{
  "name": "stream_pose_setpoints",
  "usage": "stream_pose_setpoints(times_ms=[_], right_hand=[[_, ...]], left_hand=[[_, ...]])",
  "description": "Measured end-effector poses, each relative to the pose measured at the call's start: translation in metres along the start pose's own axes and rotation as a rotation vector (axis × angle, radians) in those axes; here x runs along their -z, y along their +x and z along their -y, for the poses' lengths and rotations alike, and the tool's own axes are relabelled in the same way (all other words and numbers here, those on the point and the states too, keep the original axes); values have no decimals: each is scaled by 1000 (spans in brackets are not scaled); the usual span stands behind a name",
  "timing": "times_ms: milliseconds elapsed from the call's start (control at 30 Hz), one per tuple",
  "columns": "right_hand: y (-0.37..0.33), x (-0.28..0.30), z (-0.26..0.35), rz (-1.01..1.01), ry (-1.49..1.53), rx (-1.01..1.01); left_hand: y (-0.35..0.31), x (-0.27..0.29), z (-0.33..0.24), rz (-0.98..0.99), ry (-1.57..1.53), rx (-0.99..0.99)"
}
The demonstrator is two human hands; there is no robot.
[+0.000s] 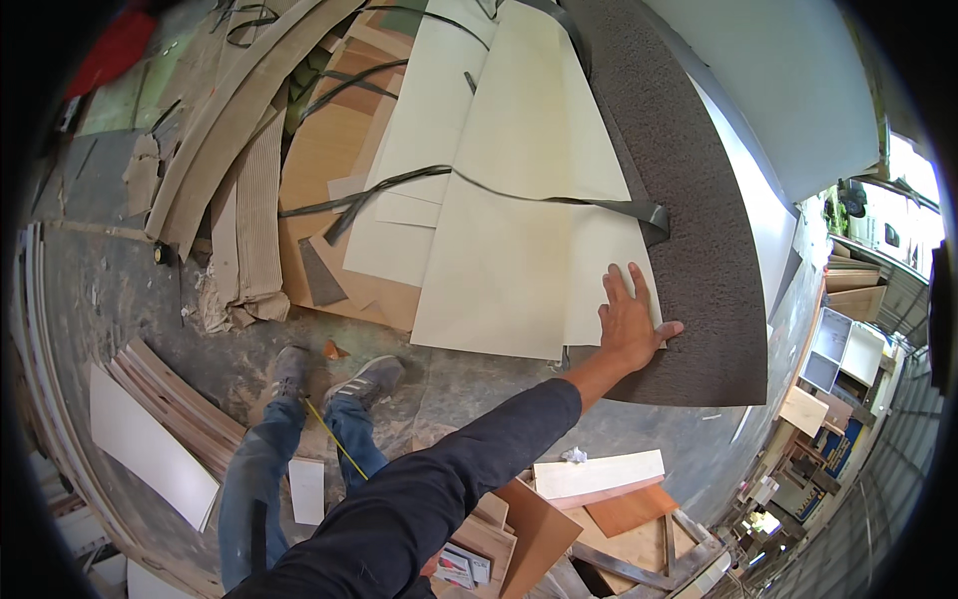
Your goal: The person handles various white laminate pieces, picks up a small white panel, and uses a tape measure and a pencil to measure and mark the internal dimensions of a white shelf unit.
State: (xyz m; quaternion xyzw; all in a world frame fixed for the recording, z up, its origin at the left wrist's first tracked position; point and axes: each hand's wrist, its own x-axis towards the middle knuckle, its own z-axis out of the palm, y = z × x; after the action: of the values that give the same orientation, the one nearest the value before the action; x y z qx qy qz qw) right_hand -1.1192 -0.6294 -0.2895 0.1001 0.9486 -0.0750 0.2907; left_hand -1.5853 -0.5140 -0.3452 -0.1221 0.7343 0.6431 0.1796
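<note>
My left hand point(631, 324) rests with spread fingers on the lower right corner of a large cream sheet point(509, 250). Its thumb reaches over onto a dark brown textured sheet point(699, 250) that lies alongside. A loose black strap point(599, 204) crosses the cream sheet above the hand. Beneath my left forearm a small part of my right hand point(431, 565) shows; its fingers are hidden. A thin yellow strip, like a tape measure blade point(334, 439), runs from near my shoes and disappears behind my left sleeve.
Brown boards point(329, 190) and corrugated cardboard point(244, 220) lie to the left of the cream sheets. Stacked strips of board point(170, 404) are at the lower left. Wood offcuts and a frame point(639, 574) sit at the lower right. A large pale panel point(778, 80) stands upper right.
</note>
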Motion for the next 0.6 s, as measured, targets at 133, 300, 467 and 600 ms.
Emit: stream_pose_setpoints(times_ms=[133,300,467,600], right_hand=[[-17,-36,-20,-31,-57,-116],[0,-17,8,-101,25,-121],[0,-8,20,-69,37,-126],[-2,-20,9,-168,23,-110]], left_hand=[[-3,-1,-2,54,0,58],[-3,31,112,-258,-221,21],[-28,121,218,-323,-348,70],[-68,140,256,-141,-744,230]])
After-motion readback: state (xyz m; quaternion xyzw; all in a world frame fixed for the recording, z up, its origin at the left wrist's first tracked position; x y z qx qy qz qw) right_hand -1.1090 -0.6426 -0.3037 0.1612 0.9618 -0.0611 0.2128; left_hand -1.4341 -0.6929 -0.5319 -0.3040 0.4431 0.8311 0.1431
